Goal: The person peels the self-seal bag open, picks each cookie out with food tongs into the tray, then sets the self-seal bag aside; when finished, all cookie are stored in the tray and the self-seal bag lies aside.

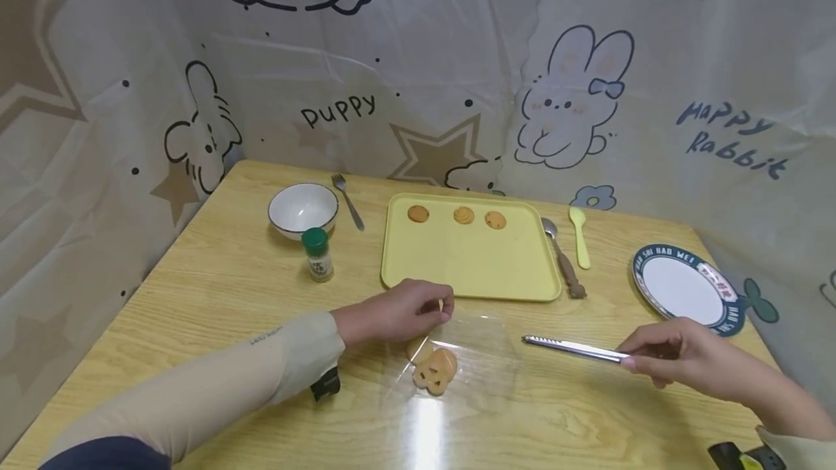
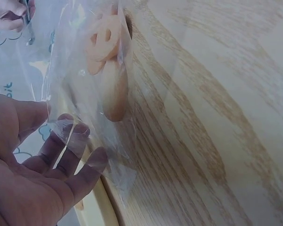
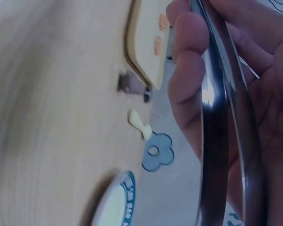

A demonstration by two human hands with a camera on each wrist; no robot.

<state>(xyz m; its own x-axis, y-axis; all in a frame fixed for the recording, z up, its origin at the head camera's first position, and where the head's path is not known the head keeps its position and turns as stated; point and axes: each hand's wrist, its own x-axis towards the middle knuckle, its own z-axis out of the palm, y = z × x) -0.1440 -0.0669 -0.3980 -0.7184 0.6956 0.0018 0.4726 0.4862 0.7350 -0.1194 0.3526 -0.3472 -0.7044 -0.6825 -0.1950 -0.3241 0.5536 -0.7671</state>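
A clear plastic bag with several cookies inside lies on the table. My left hand pinches the bag's upper left edge. Seen from the left wrist, thin film lies between the thumb and fingers, and a face-like cookie shows through the bag. My right hand grips metal tongs, whose tips point left toward the bag. From the right wrist, the two arms of the tongs run close together along the fingers. Beyond the bag, a yellow tray carries three round cookies along its far side.
At the left stand a white bowl, a green-capped shaker and a fork. Right of the tray lie a brown-handled spoon and a yellow spoon. A lettered plate sits at the right edge, before a patterned curtain.
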